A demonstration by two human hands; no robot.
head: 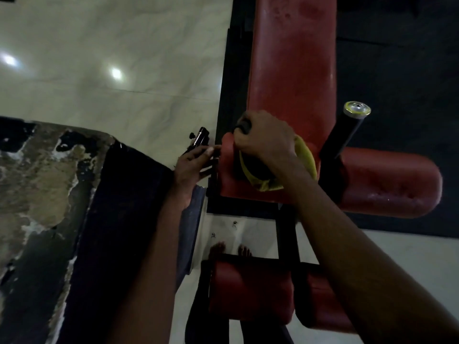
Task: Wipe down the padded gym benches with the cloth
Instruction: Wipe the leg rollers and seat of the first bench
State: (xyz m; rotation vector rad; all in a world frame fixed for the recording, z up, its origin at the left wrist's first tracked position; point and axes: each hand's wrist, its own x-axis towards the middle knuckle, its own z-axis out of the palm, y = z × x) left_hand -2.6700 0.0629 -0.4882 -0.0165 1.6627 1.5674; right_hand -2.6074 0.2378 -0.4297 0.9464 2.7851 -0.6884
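The crumpled yellow cloth [309,158] is held down on the near end of the long red padded surface [293,70] of the gym bench, bunched beneath the right hand [263,140], whose fingers [242,131] are curled tight over a dark object [244,125] together with the cloth; what that object is cannot be made out. The left hand [191,167] is set against the left edge of the pad, its fingers [211,151] reaching onto the black metal frame [238,209], and whether a part is pinched or merely touched cannot be told. Several faults may be expected. Because the cloth is wadded, only a narrow strip of vinyl is likely to be covered at each pass, and streaks could be missed in the dim light. With two things shared in one grip, the cloth may be let slip. The left fingers, lying at a joint of the frame, could be nipped if the pad is shifted under pressure. The black bar with a silver end cap [345,130], standing just beside the right forearm, could be struck on a wide sweep. Bare feet [244,250] are seen on the pale floor [111,45] close under the frame, so anything dropped would be liable to land on them.
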